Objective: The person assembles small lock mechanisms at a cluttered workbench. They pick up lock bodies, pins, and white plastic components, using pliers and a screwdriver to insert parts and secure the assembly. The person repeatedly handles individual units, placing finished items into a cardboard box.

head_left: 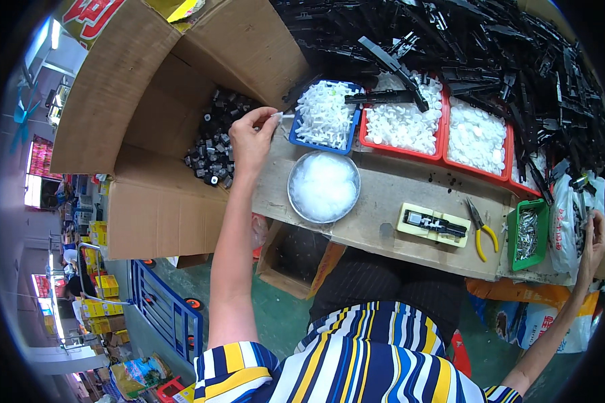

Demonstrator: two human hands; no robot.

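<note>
Two hands: left hand (250, 138), at ten o'clock, pinches a small white part (277, 116) beside the blue tray (296, 134) of white pieces; right hand (593, 242), at three o'clock, reaches into a clear bag (566, 221), grip seemingly hidden. Cardboard box (148, 201) holds black parts (215, 141).

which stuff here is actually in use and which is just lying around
In use: left hand pinching a small white plastic part by the blue tray of white parts; right hand at the clear plastic bag.

Lying about: yellow-handled pliers, round metal bowl, green tray.
</note>
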